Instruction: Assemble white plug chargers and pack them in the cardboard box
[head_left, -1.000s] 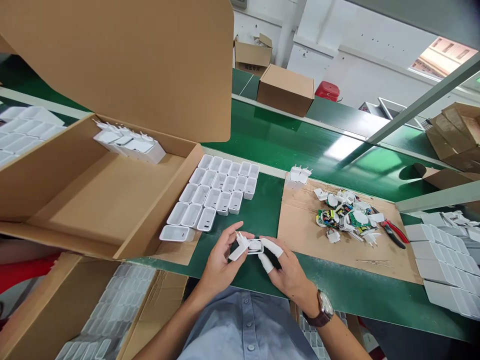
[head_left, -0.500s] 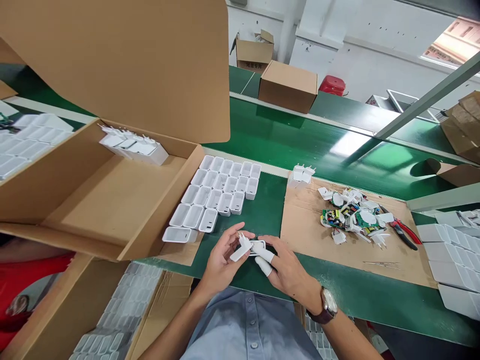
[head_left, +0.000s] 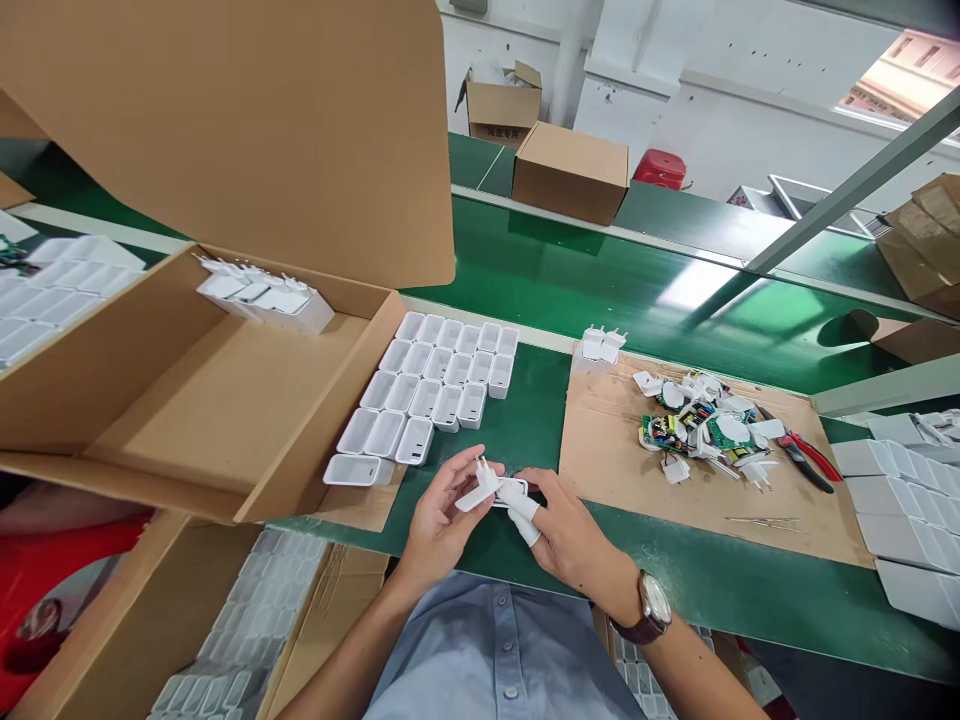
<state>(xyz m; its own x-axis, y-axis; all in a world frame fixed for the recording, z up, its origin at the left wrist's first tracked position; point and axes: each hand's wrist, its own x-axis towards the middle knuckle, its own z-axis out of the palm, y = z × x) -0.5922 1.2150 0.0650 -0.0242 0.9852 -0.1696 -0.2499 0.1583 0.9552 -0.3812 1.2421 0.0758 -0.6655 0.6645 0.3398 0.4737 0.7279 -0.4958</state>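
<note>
Close to the table's front edge, my left hand [head_left: 442,515] is closed on a white plug cover [head_left: 480,489] with two metal pins pointing up. My right hand [head_left: 566,530], with white finger cots on the thumb and a finger, grips a white charger housing [head_left: 516,490] against it. The two parts meet between my fingers, which hide most of the join. Rows of open white housings [head_left: 388,432] stand to the left of my hands. To the right, a heap of circuit boards with white plug parts [head_left: 705,425] lies on a cardboard sheet [head_left: 600,470].
A large open carton [head_left: 322,400] at left contains a row of plug-topped chargers [head_left: 262,300]. Red-handled pliers [head_left: 814,460] and tweezers [head_left: 763,523] lie on the cardboard. Stacked white housings [head_left: 900,500] line the right edge. A metal post [head_left: 855,185] rises at right. Finished-looking chargers [head_left: 600,348] stand behind.
My right thumb and finger have closed in on the housing, pressing nearer to the plug cover. The plug cover has tilted slightly. The view has shifted a little.
</note>
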